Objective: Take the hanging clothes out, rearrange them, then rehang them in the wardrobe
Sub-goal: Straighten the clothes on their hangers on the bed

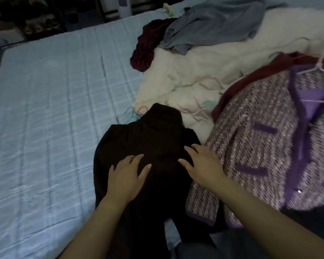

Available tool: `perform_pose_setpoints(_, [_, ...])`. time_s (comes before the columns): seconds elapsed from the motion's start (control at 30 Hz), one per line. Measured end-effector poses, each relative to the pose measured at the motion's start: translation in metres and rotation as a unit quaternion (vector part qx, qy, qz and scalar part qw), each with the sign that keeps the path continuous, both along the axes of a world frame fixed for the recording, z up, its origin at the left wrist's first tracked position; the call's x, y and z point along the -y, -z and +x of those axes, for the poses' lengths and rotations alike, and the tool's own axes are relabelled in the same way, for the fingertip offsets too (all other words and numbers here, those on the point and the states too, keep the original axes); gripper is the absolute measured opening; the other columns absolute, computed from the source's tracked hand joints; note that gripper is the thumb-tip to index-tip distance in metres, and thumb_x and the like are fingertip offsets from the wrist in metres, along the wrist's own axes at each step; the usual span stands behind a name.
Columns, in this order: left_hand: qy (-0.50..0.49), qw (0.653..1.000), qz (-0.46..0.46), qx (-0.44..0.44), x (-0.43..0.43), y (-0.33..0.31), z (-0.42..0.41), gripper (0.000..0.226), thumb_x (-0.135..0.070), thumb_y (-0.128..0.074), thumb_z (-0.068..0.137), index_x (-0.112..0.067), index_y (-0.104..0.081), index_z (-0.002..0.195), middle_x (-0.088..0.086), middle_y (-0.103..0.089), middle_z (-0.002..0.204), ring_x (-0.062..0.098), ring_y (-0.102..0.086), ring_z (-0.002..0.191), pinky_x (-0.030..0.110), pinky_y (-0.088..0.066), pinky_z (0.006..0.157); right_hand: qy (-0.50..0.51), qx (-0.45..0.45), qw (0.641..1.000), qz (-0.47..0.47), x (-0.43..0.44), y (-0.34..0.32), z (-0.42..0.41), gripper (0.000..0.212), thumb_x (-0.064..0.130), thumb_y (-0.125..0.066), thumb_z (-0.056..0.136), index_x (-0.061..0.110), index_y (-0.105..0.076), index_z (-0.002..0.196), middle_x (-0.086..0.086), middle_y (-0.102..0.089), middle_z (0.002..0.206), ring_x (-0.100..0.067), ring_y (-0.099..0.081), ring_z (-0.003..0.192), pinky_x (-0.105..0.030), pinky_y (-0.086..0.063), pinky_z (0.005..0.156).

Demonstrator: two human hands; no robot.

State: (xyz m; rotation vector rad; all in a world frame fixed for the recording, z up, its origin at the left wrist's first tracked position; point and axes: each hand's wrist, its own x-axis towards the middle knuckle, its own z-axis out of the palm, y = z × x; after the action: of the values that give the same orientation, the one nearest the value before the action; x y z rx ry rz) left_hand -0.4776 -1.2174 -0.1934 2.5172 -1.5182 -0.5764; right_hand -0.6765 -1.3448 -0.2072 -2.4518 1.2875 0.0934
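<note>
A dark brown high-necked sweater (pixel 148 135) lies flat on the bed, neck pointing away from me. My left hand (pixel 127 174) rests on its chest with fingers straight and spread. My right hand (pixel 202 163) presses flat on the sweater's right side, next to a purple-and-pink tweed jacket (pixel 260 146) that lies on a white hanger (pixel 320 66). A dark red garment (pixel 230 98) shows under the jacket's edge.
The bed has a pale blue checked sheet (pixel 45 109), with bare sheet to the left. A cream quilt (pixel 191 71) is bunched behind the sweater. A maroon garment (pixel 146 45) and a grey-blue one (pixel 213 23) lie heaped farther back. Thin coloured hangers (pixel 137 111) poke out by the sweater's neck.
</note>
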Motion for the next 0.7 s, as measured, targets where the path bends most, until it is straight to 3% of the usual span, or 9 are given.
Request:
perform_pose_setpoints(0.1, [0.058,0.996,-0.061,-0.04,-0.017,-0.012,-0.031,0.072,-0.071,-0.019,0.084,-0.028,-0.046,0.135,-0.003,-0.052,0.133,0.017,-0.05,0.119,0.048,-0.043,0.098,0.067,0.055,0.996,-0.031,-0.042,-0.018,-0.039,0.07,0.061,-0.025,0.088,0.015,-0.053,0.131,-0.014,-0.053,0.133,-0.032,-0.05,0.12,-0.046,-0.04,0.1])
perform_pose_setpoints(0.2, [0.108,0.986,-0.106,-0.073,-0.019,-0.025,-0.069,0.062,-0.063,-0.029,0.09,-0.024,-0.048,0.134,-0.001,-0.052,0.133,0.017,-0.051,0.118,0.036,-0.043,0.097,0.138,0.078,0.986,-0.045,-0.076,-0.032,-0.085,0.063,0.056,-0.033,0.087,0.011,-0.059,0.123,-0.016,-0.06,0.121,-0.034,-0.058,0.107,-0.05,-0.047,0.09])
perform_pose_setpoints(0.37, [0.218,0.958,-0.16,-0.092,0.011,-0.056,-0.13,0.057,-0.056,-0.033,0.089,-0.022,-0.05,0.132,0.001,-0.056,0.129,0.018,-0.053,0.113,0.029,-0.041,0.085,0.216,0.078,0.968,-0.098,-0.091,-0.073,-0.149,0.057,0.053,-0.037,0.09,0.011,-0.058,0.123,-0.014,-0.059,0.123,-0.034,-0.055,0.113,-0.047,-0.044,0.095])
perform_pose_setpoints(0.47, [0.269,0.943,-0.185,-0.069,0.038,-0.071,-0.157,0.06,-0.06,-0.029,0.089,-0.022,-0.052,0.13,0.0,-0.058,0.124,0.019,-0.056,0.108,0.033,-0.047,0.083,0.253,0.082,0.957,-0.114,-0.084,-0.087,-0.179,0.06,0.055,-0.036,0.09,0.014,-0.052,0.131,-0.009,-0.054,0.131,-0.028,-0.049,0.121,-0.044,-0.039,0.102])
perform_pose_setpoints(0.7, [0.296,0.934,-0.196,-0.045,0.119,-0.069,-0.211,0.054,-0.055,-0.033,0.09,-0.022,-0.053,0.128,-0.002,-0.058,0.122,0.016,-0.055,0.108,0.032,-0.045,0.082,0.264,0.105,0.952,-0.116,-0.015,-0.076,-0.239,0.052,0.049,-0.042,0.095,0.016,-0.049,0.134,-0.006,-0.051,0.133,-0.025,-0.045,0.123,-0.039,-0.035,0.103])
